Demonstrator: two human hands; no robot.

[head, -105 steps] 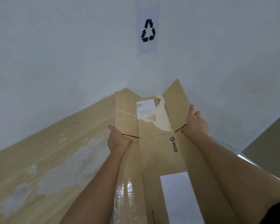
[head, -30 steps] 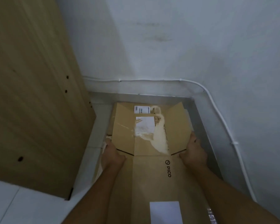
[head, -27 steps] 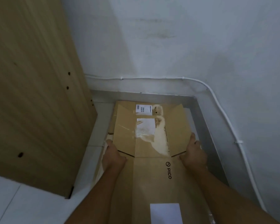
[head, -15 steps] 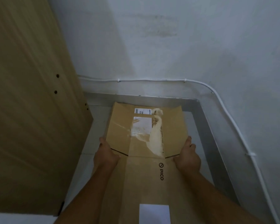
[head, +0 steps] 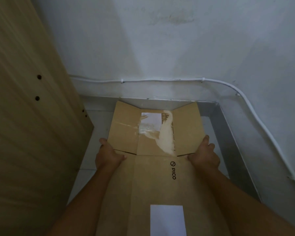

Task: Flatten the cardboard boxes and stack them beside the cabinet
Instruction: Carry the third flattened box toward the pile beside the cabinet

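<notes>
A flattened brown cardboard box [head: 153, 181] with a PICO logo and white labels stretches away from me over the floor, its end flaps spread toward the wall. My left hand [head: 107, 155] grips its left edge at the flap notch. My right hand [head: 203, 155] grips the right edge at the matching notch. The wooden cabinet [head: 29, 116] stands directly to the left of the box. Whatever lies under the box is hidden.
A white wall [head: 177, 40] closes the corner ahead and to the right. A white cable [head: 160, 80] runs along it low down. A grey metal skirting [head: 232, 137] lines the floor at the wall. Pale floor tiles [head: 95, 120] show between cabinet and box.
The view dropped from the cabinet top and recycling sign down to the floor corner. Both hands kept their grip and brought the box low beside the cabinet; the box seen beneath it is now covered.
</notes>
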